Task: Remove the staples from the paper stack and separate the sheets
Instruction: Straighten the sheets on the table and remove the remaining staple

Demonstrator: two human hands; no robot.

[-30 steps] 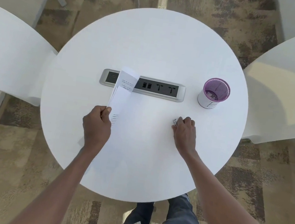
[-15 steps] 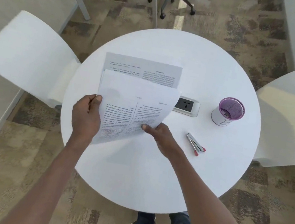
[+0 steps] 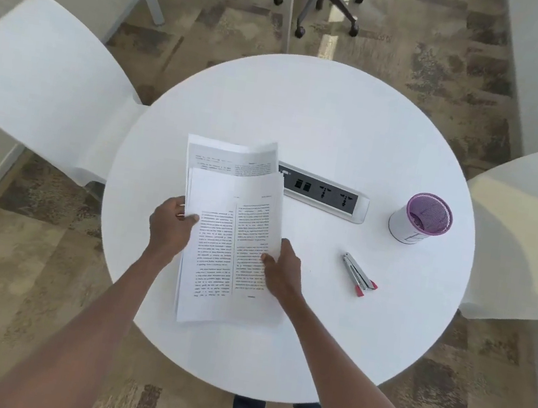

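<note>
Left hand [image 3: 171,224] and right hand [image 3: 282,269] pinch the paper stack [image 3: 232,233]; staples indiscernible.

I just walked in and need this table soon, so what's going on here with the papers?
A person stands at a round white table, holding a stack of printed sheets in both hands. The left hand grips the stack's left edge and the right hand pinches its right edge, with the top sheet slid down off the one behind it. A metal staple remover with red tips lies on the table to the right, untouched. A purple mesh cup stands beyond it, beside the built-in power strip.
</note>
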